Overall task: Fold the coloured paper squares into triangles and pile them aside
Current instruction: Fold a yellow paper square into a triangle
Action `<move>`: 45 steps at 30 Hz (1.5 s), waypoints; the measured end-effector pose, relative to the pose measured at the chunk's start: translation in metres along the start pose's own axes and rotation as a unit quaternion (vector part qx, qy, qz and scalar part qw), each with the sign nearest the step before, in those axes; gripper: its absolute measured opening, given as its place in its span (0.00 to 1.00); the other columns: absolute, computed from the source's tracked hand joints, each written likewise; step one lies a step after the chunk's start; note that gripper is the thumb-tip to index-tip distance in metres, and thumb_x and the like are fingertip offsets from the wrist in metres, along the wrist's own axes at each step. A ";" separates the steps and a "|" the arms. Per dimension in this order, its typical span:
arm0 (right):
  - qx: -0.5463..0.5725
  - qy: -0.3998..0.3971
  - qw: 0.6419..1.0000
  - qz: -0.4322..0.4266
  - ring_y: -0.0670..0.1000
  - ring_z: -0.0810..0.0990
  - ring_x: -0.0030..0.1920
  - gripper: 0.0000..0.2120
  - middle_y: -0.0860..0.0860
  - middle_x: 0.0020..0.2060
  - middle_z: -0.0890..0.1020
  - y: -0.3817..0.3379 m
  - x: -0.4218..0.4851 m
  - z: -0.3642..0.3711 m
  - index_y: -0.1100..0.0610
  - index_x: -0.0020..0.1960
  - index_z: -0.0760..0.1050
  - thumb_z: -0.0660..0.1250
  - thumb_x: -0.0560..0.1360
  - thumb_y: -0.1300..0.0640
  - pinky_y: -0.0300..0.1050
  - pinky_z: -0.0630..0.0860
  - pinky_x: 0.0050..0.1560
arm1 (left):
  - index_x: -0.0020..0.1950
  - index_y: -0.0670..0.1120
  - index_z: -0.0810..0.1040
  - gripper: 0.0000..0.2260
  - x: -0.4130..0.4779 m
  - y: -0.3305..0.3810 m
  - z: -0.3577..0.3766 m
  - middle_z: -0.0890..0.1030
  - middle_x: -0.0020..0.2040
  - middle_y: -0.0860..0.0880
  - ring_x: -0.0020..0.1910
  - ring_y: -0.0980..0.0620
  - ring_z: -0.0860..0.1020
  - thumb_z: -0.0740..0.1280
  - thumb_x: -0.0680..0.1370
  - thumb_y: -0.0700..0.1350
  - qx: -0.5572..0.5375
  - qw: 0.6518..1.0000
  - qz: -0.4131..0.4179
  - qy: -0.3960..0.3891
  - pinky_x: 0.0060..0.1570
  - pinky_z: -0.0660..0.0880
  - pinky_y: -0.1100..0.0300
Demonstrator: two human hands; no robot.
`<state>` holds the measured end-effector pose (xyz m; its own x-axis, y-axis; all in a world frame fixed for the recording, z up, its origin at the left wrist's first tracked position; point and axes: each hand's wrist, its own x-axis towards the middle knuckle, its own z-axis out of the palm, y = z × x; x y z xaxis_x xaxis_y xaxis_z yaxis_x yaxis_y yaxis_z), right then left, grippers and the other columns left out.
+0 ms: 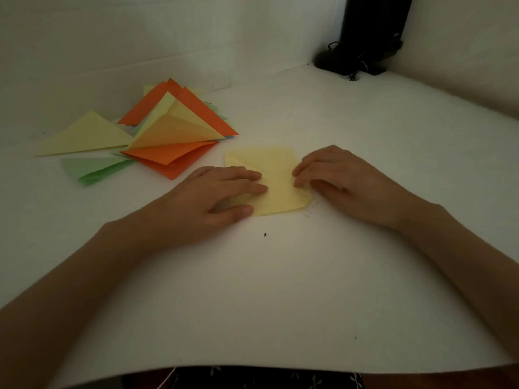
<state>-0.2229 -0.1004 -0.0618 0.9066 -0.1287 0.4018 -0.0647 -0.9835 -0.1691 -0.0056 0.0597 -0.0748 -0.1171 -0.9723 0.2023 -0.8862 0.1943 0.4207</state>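
Cloth (252, 380): dark, with a pale sprig pattern; shows below the near table edge.
Table (266, 290): white top, and both forearms lie across it from the near corners.
Specks (264, 235): a few dark crumbs lie on the top, near the sheet's near edge.
Sheet (276, 178): yellow paper, lying at mid-table between the two hands; its near right corner is bent or creased.
Left hand (216, 197): palm down on the sheet's left part. The fingers (247, 181) are straight and pressed together, flat on the paper. The thumb is stretched out by the near edge.
Right hand (337, 178): at the sheet's right edge. Its fingers are bent and close together, with the tips on the paper; whether they pinch it I cannot tell.
Pile (174, 130): folded orange, yellow and green papers, overlapping loosely, far left of the sheet. The top yellow flap stands partly lifted.
Yellow triangle (84, 136): lies flat at the pile's left side.
Green paper (92, 168): folded, at the pile's near left, partly under an orange piece.
Black stand (365, 35): stands in the far right corner against the wall (140, 37), with a cord at its base.
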 end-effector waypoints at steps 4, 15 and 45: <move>0.105 -0.051 0.991 0.070 0.47 0.74 0.62 0.18 0.48 0.57 0.80 -0.006 -0.010 -0.013 0.56 0.55 0.79 0.62 0.74 0.45 0.45 0.71 0.63 | 0.64 0.62 0.68 0.19 -0.002 0.001 -0.001 0.67 0.69 0.61 0.71 0.64 0.60 0.54 0.74 0.61 -0.034 0.999 -0.006 -0.012 0.69 0.58 0.55; 0.062 -0.063 0.996 0.032 0.47 0.71 0.60 0.10 0.46 0.52 0.80 -0.015 -0.003 -0.006 0.55 0.43 0.79 0.63 0.76 0.50 0.34 0.64 0.63 | 0.46 0.53 0.70 0.17 -0.001 0.008 -0.007 0.70 0.64 0.64 0.60 0.68 0.68 0.58 0.70 0.65 -0.055 0.998 -0.038 -0.018 0.56 0.60 0.77; 0.058 -0.105 0.957 0.263 0.44 0.46 0.74 0.09 0.47 0.69 0.62 -0.034 -0.003 -0.002 0.49 0.52 0.64 0.59 0.75 0.47 0.39 0.46 0.69 | 0.57 0.48 0.76 0.19 -0.007 0.002 -0.017 0.75 0.63 0.50 0.61 0.52 0.72 0.56 0.71 0.33 0.053 0.992 0.095 0.055 0.58 0.70 0.51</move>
<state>-0.2239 -0.0670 -0.0556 0.8258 -0.5621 0.0466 -0.4994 -0.7672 -0.4025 0.0009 0.0693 -0.0600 -0.2421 -0.8978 0.3678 -0.8956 0.3526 0.2712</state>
